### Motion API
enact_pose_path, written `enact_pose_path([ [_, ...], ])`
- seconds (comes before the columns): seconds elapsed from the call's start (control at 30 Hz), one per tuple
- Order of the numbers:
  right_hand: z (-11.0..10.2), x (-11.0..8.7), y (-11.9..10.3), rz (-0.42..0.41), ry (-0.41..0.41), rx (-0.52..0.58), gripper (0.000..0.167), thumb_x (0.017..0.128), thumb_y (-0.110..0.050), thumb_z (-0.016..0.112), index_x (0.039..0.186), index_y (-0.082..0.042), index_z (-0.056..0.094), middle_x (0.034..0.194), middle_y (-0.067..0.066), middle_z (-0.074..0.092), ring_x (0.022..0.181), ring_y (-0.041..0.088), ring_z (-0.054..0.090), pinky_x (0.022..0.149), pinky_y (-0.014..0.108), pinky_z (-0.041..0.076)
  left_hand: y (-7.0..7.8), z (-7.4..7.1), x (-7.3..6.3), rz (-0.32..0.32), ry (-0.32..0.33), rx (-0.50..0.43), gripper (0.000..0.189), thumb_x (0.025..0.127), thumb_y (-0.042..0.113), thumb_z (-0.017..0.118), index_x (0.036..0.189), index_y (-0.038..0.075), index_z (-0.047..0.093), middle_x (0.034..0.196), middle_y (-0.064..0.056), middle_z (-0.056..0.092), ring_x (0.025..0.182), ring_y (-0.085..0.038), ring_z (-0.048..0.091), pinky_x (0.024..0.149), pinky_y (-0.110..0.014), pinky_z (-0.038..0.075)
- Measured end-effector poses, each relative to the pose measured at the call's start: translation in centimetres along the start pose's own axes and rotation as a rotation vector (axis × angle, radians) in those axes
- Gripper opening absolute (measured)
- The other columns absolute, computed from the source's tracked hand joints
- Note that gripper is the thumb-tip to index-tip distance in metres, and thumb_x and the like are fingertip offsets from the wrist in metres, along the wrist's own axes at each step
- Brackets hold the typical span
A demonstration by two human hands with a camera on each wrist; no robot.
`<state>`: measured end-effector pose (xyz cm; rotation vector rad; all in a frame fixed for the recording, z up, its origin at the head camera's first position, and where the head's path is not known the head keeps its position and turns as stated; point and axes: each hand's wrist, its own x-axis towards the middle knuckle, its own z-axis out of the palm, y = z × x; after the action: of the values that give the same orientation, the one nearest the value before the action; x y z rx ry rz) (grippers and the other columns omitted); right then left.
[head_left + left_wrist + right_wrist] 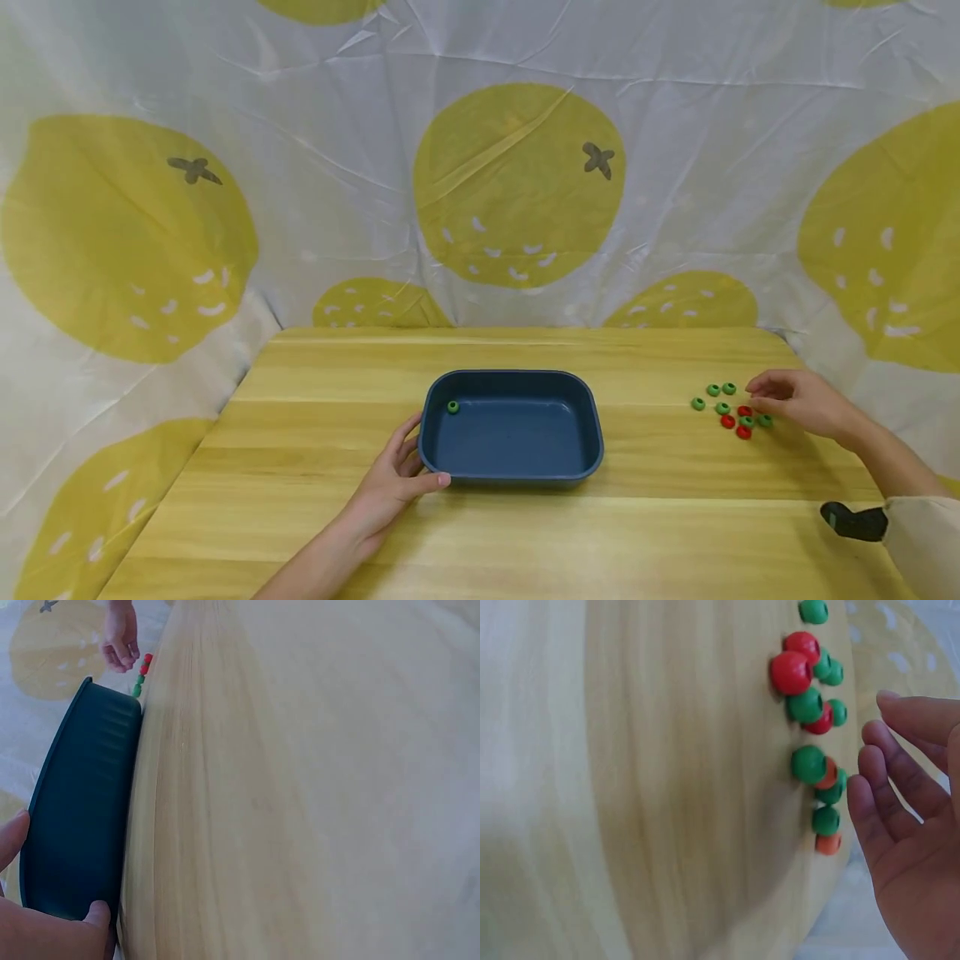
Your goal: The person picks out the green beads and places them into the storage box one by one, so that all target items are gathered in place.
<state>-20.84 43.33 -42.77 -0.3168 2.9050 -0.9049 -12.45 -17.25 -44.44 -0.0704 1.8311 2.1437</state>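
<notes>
One left hand (388,485) gripping tray (517,442), right hand (812,403) half-spread near beads (728,422)

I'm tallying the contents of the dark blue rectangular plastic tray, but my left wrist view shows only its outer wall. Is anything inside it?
Observer: Yes, one small round green bead lies in the dark blue tray, near its far left corner.
Operator: And outside it, any colours besides red and green?
Observer: Yes, the right wrist view also shows small round orange beads on the pale wooden table.
Operator: The right hand looks small from here. Is it holding anything?
Observer: No, the right wrist view shows it holding nothing.
</notes>
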Motion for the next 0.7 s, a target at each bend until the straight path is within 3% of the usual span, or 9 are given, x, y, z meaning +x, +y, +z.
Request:
enact_pose_path([
  [0.43, 0.4, -1.4, 2.5, 0.05, 0.0, -0.014, 0.023, 0.102, -0.019, 0.069, 0.114, 0.0, 0.073, 0.105, 0.007, 0.072, 0.088, 0.001, 0.061, 0.072, 0.026, 0.052, -0.3, 0.0, -0.1, -0.001, 0.019, -0.005, 0.098, 0.085, 0.0, 0.083, 0.163, 0.024, 0.027, 0.159, -0.016, 0.04, 0.141, -0.035, 0.045, 0.11, -0.05, 0.04],
  [0.7, 1.2, -2.1, 3.6, 0.115, 0.002, 0.014, 0.032, 0.098, -0.022, 0.074, 0.115, 0.005, 0.071, 0.098, 0.006, 0.07, 0.08, 0.007, 0.061, 0.066, 0.027, 0.051, -0.4, 0.1, 0.1, 0.005, 0.028, -0.013, 0.098, 0.085, -0.001, 0.083, 0.162, 0.022, 0.028, 0.158, -0.016, 0.041, 0.141, -0.035, 0.044, 0.112, -0.051, 0.038],
])
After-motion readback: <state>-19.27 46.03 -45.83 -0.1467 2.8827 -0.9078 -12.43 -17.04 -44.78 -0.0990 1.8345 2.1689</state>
